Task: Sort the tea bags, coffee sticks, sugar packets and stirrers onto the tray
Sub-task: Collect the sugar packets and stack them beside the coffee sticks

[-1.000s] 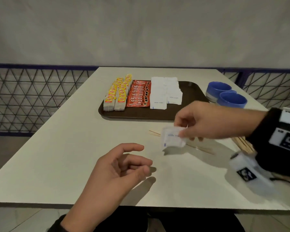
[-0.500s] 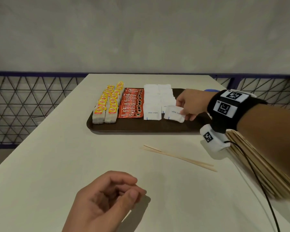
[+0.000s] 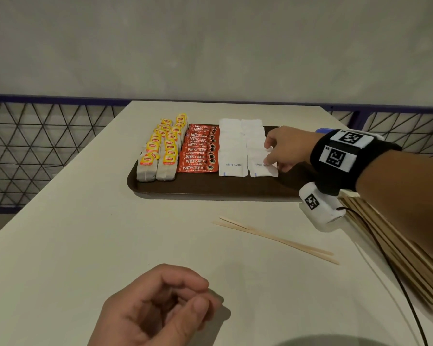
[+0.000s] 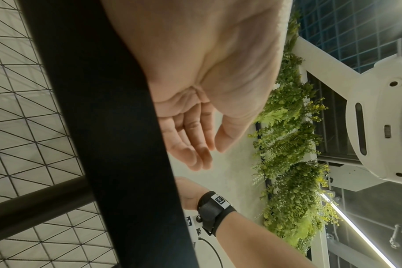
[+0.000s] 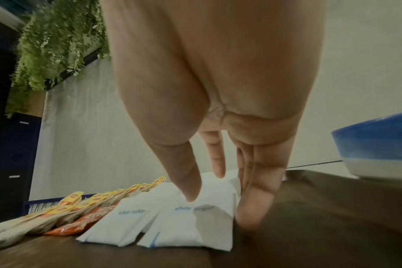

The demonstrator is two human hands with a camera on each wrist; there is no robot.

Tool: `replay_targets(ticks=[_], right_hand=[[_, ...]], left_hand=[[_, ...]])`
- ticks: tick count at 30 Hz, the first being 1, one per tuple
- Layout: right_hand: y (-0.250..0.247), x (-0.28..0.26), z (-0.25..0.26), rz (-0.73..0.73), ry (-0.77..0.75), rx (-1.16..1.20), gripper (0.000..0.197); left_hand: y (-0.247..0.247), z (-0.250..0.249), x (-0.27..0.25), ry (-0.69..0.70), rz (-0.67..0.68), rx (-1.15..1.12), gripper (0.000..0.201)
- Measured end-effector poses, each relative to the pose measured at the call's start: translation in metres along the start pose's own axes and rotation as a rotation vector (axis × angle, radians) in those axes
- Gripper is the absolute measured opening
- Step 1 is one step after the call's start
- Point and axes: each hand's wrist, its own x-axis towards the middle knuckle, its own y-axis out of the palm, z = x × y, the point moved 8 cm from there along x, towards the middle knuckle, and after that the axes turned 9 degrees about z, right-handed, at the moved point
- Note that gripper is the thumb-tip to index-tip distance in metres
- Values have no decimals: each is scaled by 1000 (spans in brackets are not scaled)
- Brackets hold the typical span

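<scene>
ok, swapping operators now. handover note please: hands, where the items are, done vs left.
Right hand: fingertips on the front sugar packet in the right sugar column on the tray, apparently setting it down.
Left hand: idle, loosely curled, holding nothing, over the table's near edge.
Done: tea bags, coffee sticks and sugar lined up on the tray.
Left: stirrers, two loose on the table and a pile to the right.

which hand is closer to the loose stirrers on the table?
Left. The left hand rests on the table just in front of the loose stirrers; the right hand is beyond them, over the tray, on a sugar packet.
</scene>
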Motion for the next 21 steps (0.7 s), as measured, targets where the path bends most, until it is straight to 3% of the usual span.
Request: replay_targets(ticks=[3, 9, 21], right_hand=[[8, -2, -1, 45, 29, -14, 62], [14, -6, 4, 34, 51, -32, 74], [15, -6, 10, 27, 38, -113, 65]], left_hand=[[0, -1, 1, 24, -8, 6, 56], [-2, 1, 3, 48, -33, 47, 57], [-2, 0, 3, 51, -34, 39, 58]])
